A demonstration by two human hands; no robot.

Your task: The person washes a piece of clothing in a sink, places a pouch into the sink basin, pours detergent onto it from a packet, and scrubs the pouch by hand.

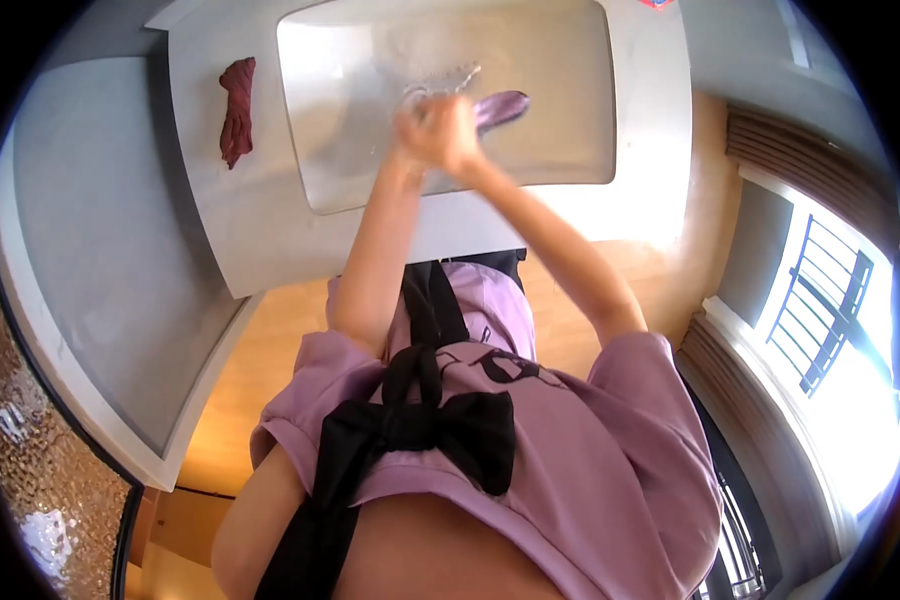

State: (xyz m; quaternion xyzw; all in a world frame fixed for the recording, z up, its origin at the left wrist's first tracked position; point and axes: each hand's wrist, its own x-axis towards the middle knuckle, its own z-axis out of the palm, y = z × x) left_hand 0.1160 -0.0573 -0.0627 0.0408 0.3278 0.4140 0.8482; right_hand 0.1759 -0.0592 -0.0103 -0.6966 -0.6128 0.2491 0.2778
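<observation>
My left hand and my right hand are pressed together over the sink, both smeared by motion. A purple sock comes out from between them, its rounded end sticking out to the right past my right hand. The rest of it is hidden in my closed fingers. Just beyond my knuckles, splashing water shows as a bright blur. Left of the basin, a dark red sock lies crumpled lengthwise on the counter.
The wide rectangular sink is set into a white counter, whose front edge is close to my body. A grey panel with a white edge stands at the left. A bright window with a rolled blind is on the right.
</observation>
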